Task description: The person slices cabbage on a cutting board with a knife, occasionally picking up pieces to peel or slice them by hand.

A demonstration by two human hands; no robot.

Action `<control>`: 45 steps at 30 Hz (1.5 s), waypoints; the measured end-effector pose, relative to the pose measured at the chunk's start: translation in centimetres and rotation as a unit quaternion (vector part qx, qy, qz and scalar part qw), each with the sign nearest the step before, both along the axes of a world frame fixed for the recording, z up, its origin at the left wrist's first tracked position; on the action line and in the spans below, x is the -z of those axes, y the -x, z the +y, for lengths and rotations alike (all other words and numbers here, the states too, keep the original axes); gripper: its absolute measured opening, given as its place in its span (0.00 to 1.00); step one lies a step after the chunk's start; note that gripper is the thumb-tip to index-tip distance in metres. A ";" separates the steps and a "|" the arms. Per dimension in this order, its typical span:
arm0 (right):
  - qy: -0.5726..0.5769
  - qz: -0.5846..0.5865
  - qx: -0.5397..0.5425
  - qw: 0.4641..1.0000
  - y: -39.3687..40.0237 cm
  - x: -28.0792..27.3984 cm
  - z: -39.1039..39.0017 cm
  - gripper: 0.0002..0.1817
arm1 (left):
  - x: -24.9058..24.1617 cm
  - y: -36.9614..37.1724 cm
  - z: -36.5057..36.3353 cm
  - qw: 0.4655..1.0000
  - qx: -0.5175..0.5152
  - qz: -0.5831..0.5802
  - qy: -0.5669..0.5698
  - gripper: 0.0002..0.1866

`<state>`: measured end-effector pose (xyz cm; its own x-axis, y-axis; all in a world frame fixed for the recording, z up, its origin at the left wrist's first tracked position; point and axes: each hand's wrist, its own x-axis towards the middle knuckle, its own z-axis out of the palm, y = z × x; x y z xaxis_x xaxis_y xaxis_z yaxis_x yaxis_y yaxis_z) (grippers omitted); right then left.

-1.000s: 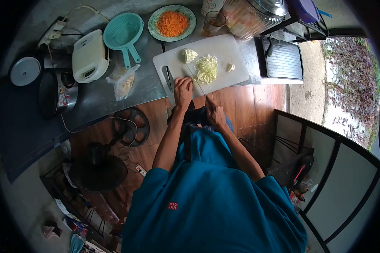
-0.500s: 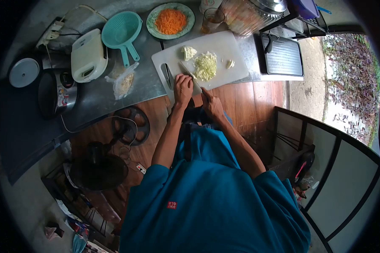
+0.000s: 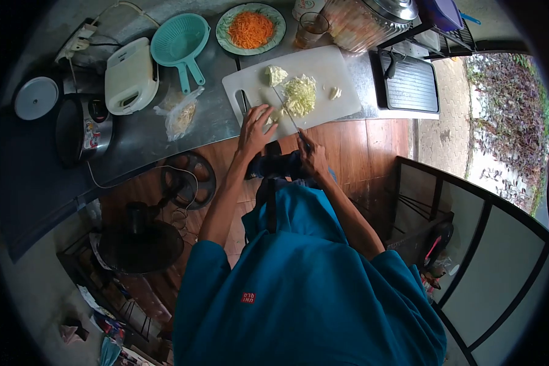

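My right hand (image 3: 313,157) grips the handle of a kitchen knife (image 3: 287,110), its blade lying slantwise over the white cutting board (image 3: 338,70). Along the right side of the blade is a heap of shredded cabbage (image 3: 301,96). Fingers apart, my left hand (image 3: 255,132) rests at the board's near left edge, fingertips close to a small cabbage piece (image 3: 276,115). Beyond the knife tip sits a larger cabbage chunk (image 3: 276,75), and a small pale piece (image 3: 335,93) lies on the right of the board.
Behind the board stand a plate (image 3: 221,33) of grated carrot, a glass (image 3: 311,30) and a large clear jar (image 3: 354,27). Leftward are a teal colander (image 3: 180,39), a plastic bag (image 3: 181,119) and a white sandwich maker (image 3: 131,79). A griddle pan (image 3: 410,82) sits at right.
My left hand has opened its fingers and drawn back slightly left. My right hand has shifted right and nearer my body, with the blade now beside the shredded heap.
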<state>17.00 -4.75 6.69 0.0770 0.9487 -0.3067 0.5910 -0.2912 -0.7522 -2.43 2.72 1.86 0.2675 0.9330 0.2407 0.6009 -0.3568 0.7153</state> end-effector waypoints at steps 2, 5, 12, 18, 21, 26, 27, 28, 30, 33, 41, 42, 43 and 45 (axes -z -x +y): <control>0.028 0.015 0.004 0.999 0.0 -0.2 -0.1 0.20 | 0.4 0.9 0.5 1.000 0.022 0.001 0.007 0.25; 0.015 0.014 -0.008 1.000 0.2 0.1 -0.8 0.21 | 0.7 1.3 1.0 0.999 0.035 0.010 0.010 0.24; 0.045 -0.021 -0.011 0.999 1.3 2.5 -1.5 0.20 | 1.8 -3.1 0.4 0.996 -0.085 -0.026 0.026 0.10; -0.029 -0.048 -0.012 0.998 2.2 2.5 0.0 0.20 | 1.4 -4.2 -0.1 0.991 -0.131 0.025 -0.011 0.08; -0.028 -0.034 -0.033 0.999 1.5 2.0 0.4 0.19 | 1.5 -4.5 -0.2 0.990 -0.135 0.024 -0.024 0.07; 0.011 0.014 0.027 0.999 1.0 0.9 -0.2 0.19 | 1.5 -4.7 -0.6 0.989 -0.139 0.027 -0.033 0.08; 0.010 0.012 0.029 0.999 0.9 1.1 -0.5 0.19 | 1.7 -4.8 -0.6 0.988 -0.147 0.025 -0.039 0.09; -0.017 0.009 0.023 1.000 1.0 1.4 -0.8 0.19 | 1.9 -4.9 -0.7 0.988 -0.147 0.024 -0.040 0.09; -0.047 0.008 0.017 0.999 1.4 1.6 -0.8 0.19 | 2.1 -4.8 -0.6 0.987 -0.151 0.030 -0.043 0.09; -0.035 0.017 0.009 0.999 1.8 2.0 -1.4 0.19 | 2.1 -4.7 -0.6 0.987 -0.149 0.033 -0.052 0.08; -0.012 -0.041 0.013 0.999 3.5 3.3 -0.6 0.20 | 2.4 -4.7 -0.6 0.987 -0.147 0.029 -0.065 0.08; -0.008 -0.042 0.007 0.999 3.1 3.6 -0.4 0.19 | 2.5 -4.6 -0.7 0.987 -0.146 0.028 -0.063 0.08; -0.013 -0.041 0.008 0.999 2.8 3.8 -0.3 0.19 | 2.5 -4.6 -0.5 0.987 -0.145 0.028 -0.062 0.08; -0.062 0.002 0.005 0.998 2.5 3.8 0.0 0.19 | 2.5 -4.5 -0.4 0.986 -0.154 0.015 -0.061 0.08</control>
<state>14.54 -4.78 2.87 0.0855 0.9784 -0.1881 0.5858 -0.2021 -0.7849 2.10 2.35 -0.60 -0.0144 0.9360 0.3517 0.7148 -0.2363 0.6582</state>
